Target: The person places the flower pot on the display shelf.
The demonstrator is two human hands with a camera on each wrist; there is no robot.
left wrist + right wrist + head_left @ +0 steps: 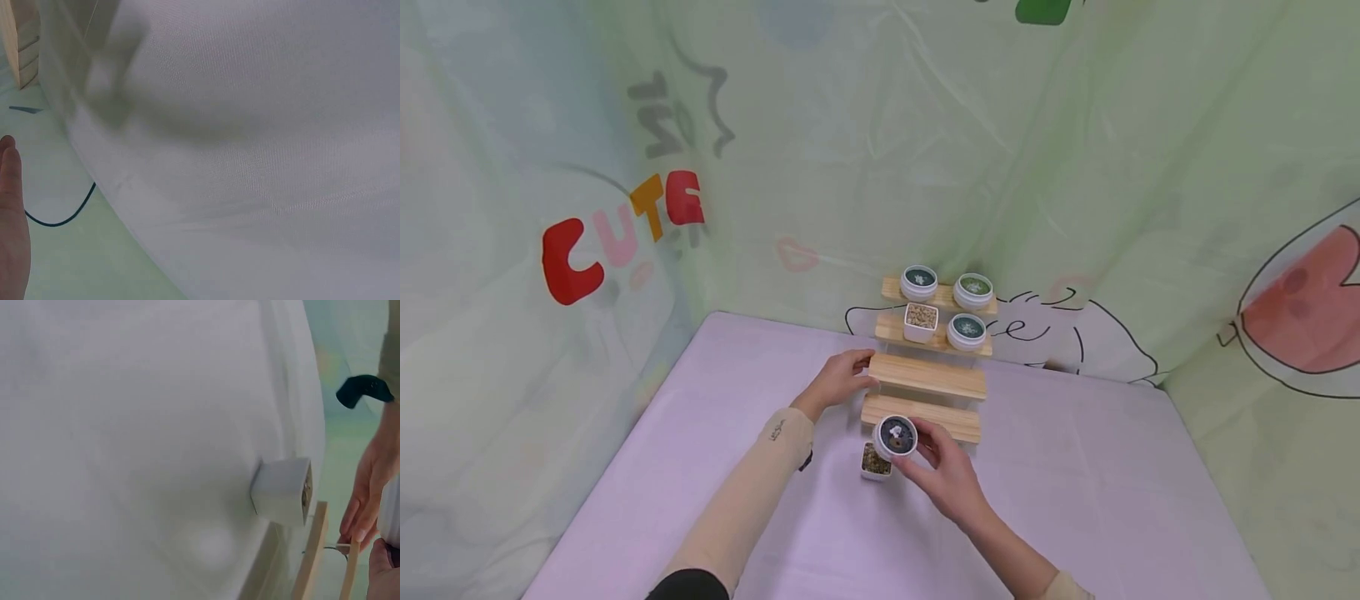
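My right hand (951,479) grips a small round white pot (886,450) with dark filling and a pale figure on top, held above the table. Partly behind this pot, a square white pot (874,476) with brownish granules stands on the table; its white side also shows in the right wrist view (281,490). At the left end of a tiered wooden stand (928,377), my left hand (838,382) holds the second step from the front between thumb and fingers. In the right wrist view, the left hand (374,472) reaches to the step's edge.
On the upper steps stand round white pots with green tops (919,292) (973,298) (967,342) and a square white pot of beige pebbles (921,329). A pale cloth (1075,475) covers the table. Printed curtains (820,167) hang behind and beside it.
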